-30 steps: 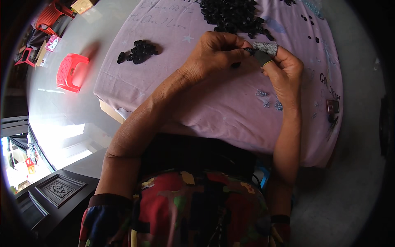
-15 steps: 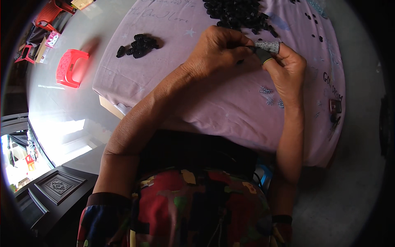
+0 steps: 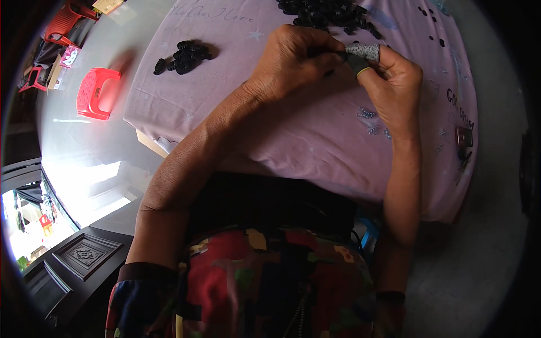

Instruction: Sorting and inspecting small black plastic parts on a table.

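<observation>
My left hand [image 3: 293, 62] is closed in a pinch, its fingertips meeting those of my right hand [image 3: 397, 84]. Between them a small black piece shows only in part; fingers cover most of it. Grey finger covers sit on the right thumb and index finger: the index one is speckled knit [image 3: 363, 52], the thumb one [image 3: 356, 63] is plain with a yellow edge. Just beyond the hands spreads a big heap of small black ridged pieces [image 3: 321, 12]. A smaller pile of black pieces [image 3: 189, 57] lies to the left of my left hand.
Pink printed cloth [image 3: 270, 143] covers the table. Small blue-grey bits [image 3: 367, 113] lie near my right wrist. A small dark-red box-like object [image 3: 464, 136] is by the right edge. Left on the floor stands a red stool [image 3: 97, 93]; a dark carved panel [image 3: 87, 254] is lower left.
The view has shifted slightly, so the table and piles sit a little differently. Both hands keep the same pinch, fingertips together.
</observation>
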The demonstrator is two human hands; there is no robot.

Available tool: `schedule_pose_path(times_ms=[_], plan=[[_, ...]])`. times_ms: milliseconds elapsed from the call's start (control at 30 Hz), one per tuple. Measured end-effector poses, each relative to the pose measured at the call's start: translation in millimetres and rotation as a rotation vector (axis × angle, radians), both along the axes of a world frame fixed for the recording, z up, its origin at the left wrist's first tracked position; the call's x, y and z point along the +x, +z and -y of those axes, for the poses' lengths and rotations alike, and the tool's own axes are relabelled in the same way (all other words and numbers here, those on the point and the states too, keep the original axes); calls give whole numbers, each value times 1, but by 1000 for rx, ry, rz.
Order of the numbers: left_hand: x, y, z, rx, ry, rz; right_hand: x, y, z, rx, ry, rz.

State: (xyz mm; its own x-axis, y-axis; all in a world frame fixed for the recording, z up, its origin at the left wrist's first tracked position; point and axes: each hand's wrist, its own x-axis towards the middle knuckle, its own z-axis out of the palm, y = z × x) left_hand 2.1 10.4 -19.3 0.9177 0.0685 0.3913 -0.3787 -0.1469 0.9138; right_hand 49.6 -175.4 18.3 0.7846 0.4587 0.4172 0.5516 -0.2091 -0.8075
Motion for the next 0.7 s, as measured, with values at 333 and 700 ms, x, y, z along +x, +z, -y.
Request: schedule_pose_path(times_ms=[333,700], plan=[[4,-2,-3,-240,-88,-111,2,0,-4,63,-11,-33],[-1,13,-10,-453,-253,-416,-4,8,-5,-155,-6,255]])
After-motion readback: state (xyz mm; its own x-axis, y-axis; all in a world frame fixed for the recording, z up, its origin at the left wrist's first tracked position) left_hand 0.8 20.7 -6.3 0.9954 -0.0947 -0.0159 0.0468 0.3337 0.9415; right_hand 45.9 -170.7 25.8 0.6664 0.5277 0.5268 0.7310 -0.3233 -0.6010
